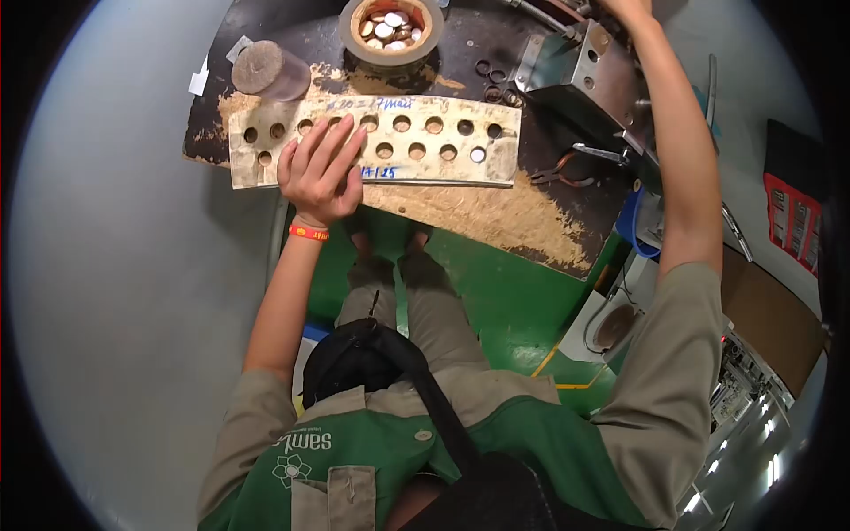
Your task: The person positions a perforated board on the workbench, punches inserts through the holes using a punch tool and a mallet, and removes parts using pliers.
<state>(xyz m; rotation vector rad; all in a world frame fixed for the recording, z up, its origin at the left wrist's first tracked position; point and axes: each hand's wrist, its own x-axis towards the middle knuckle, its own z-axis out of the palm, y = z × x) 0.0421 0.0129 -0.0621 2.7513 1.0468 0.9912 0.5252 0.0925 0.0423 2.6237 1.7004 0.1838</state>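
Note:
My left hand [323, 175] lies on a pale board [248, 173] with two rows of round holes and blue handwriting. Its fingers are stretched out, cover some of the holes, and hold nothing. In a lower-row hole near the board's right end sits a white disc [478, 155]. My right hand [629, 7] is at the top edge, by a metal device [580, 66] with a lever; its fingers are cut off by the frame, so its grip is hidden. Behind the board, a brown roll-like ring [390, 58] holds many small round discs [386, 29].
A cylinder with a worn top [258, 69] stands at the back left of the chipped table [496, 221]. Several dark rings [492, 75] lie beside the metal device. Pliers [567, 168] rest right of the board. A red and black case [792, 208] is farther right.

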